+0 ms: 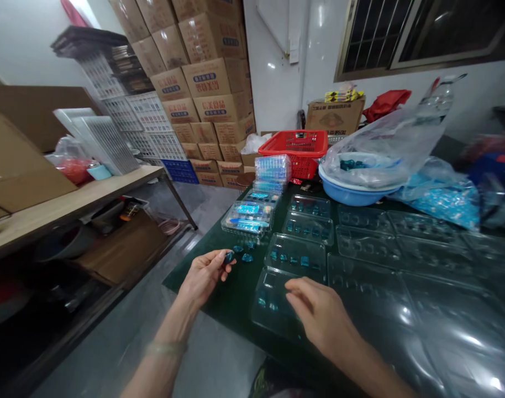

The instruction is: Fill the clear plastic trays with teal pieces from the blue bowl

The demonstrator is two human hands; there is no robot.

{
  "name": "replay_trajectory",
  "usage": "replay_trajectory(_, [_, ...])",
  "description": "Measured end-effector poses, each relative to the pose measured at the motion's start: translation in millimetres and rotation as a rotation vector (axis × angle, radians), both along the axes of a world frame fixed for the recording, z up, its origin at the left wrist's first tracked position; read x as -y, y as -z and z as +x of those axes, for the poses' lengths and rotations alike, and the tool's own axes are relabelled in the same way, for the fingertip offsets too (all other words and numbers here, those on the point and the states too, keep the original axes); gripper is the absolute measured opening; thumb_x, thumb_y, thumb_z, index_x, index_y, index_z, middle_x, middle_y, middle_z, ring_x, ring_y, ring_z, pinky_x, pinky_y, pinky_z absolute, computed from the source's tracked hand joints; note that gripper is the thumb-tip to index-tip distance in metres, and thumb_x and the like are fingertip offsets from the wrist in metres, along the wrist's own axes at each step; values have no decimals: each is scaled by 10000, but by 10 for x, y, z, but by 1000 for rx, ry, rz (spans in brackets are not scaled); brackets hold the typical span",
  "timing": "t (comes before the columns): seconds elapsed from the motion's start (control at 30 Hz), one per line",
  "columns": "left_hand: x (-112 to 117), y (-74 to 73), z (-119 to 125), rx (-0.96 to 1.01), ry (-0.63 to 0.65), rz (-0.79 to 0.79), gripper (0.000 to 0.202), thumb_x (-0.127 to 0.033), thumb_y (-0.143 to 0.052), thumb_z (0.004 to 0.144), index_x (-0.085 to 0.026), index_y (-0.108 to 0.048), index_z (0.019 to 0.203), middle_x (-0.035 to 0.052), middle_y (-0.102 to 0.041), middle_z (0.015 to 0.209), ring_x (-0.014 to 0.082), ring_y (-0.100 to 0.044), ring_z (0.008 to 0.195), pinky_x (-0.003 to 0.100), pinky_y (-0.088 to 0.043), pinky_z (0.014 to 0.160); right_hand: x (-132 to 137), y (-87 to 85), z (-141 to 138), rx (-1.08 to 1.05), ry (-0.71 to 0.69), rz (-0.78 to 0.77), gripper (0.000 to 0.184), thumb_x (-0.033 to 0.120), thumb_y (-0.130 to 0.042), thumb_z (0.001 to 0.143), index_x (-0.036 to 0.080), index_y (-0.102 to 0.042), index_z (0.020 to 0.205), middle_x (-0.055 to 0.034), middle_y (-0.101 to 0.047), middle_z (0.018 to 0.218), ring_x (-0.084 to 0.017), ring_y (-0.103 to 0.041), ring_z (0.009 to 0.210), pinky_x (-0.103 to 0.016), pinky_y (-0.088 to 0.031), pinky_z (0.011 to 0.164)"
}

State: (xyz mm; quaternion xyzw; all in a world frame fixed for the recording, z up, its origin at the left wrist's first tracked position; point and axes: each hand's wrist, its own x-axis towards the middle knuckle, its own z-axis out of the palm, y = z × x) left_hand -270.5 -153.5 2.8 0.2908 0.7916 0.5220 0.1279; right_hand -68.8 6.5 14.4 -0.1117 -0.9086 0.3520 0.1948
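Observation:
My left hand (pixel 205 273) is at the near left corner of the dark green table (pixel 219 243), its fingers pinched on a small blue piece (pixel 229 256). A few more blue pieces (pixel 246 256) lie loose just beyond it. My right hand (pixel 319 312) hovers, fingers curled, over the nearest clear plastic tray (pixel 273 301), which has a couple of blue pieces in its pockets. What the right fingers hold, if anything, is hidden. Several more clear trays (pixel 296 255) lie in rows beyond and to the right.
Filled trays are stacked (pixel 273 168) at the far left of the table, beside a red basket (pixel 296 145) and a blue basin (pixel 352 193) under a clear bag. A bag of blue pieces (pixel 443 196) lies right. A wooden bench (pixel 70 202), crates and stacked cartons (pixel 211 83) stand left.

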Motion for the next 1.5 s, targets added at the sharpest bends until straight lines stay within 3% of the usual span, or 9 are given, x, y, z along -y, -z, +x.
replay_trajectory(0.13, [15, 63, -174, -124, -80, -81, 311, -353, -514, 711, -124, -620, 894, 88, -598, 744, 187, -528, 647, 341, -432, 610, -37, 38, 14, 18, 14, 7, 151, 158, -410, 807, 210, -542, 858, -2, -565, 730, -143, -522, 651, -246, -376, 578])
replay_trajectory(0.3, [-179, 94, -117, -317, -63, -163, 235, -253, -576, 649, -225, -650, 871, 79, -532, 1011, 268, -409, 989, 410, -294, 867, -73, 77, 61, 56, 21, 16, 148, 158, -401, 809, 211, -530, 856, 0, -549, 741, -139, -507, 644, -249, -368, 576])
replay_trajectory(0.57, [-420, 16, 92, -265, 52, -186, 165, -261, -534, 705, -190, -647, 801, 72, -602, 775, 225, -520, 767, 342, -377, 706, -45, 44, 75, 2, 16, -105, 148, 167, -409, 808, 211, -550, 821, 0, -560, 727, -142, -517, 660, -244, -378, 586])
replay_trajectory(0.77, [-400, -201, 658, -5, 164, -71, 246, -345, -481, 763, -162, -603, 874, 40, -630, 672, 148, -546, 590, 234, -408, 515, 63, -73, -65, -135, 36, -533, 87, 233, -484, 788, 181, -554, 797, 5, -583, 685, -111, -532, 602, -203, -399, 545])
replay_trajectory(0.87, [-423, -212, 915, 263, 151, 108, 168, -278, -612, 677, -155, -627, 791, 32, -634, 656, 125, -528, 568, 221, -404, 518, 65, -91, -108, -176, 36, -681, 117, 253, -537, 755, 163, -519, 683, 32, -527, 577, -81, -485, 515, -177, -378, 475])
replay_trajectory(0.97, [-444, -166, 1018, 351, 177, 198, 111, -225, -650, 644, -150, -644, 725, 30, -633, 647, 114, -516, 556, 220, -399, 520, 12, -57, -75, -137, -10, -826, 167, 287, -547, 746, 155, -489, 660, 50, -486, 512, -60, -439, 422, -162, -348, 395])
replay_trajectory(1.13, [-470, -137, 1072, 275, 185, 164, 127, -254, -605, 689, -167, -649, 771, 28, -625, 625, 119, -505, 528, 229, -402, 498, -53, -29, 8, -150, -32, -915, 175, 298, -519, 761, 146, -492, 680, 39, -509, 535, -63, -466, 408, -167, -370, 380])
replay_trajectory(1.37, [-496, -280, 1185, -54, 147, 103, 118, -228, -549, 732, -210, -664, 756, 23, -630, 717, 140, -533, 603, 230, -418, 549, -12, -11, 17, -192, -48, -953, 135, 227, -586, 707, 161, -479, 756, 53, -502, 596, -51, -457, 425, -160, -364, 383])
replay_trajectory(1.5, [-502, -246, 1228, -177, 140, 78, 120, -219, -524, 750, -218, -643, 759, 11, -624, 686, 141, -543, 602, 229, -418, 550, -13, 9, 34, -193, -10, -924, 139, 235, -586, 710, 159, -469, 716, 58, -498, 566, -46, -444, 397, -161, -346, 382])
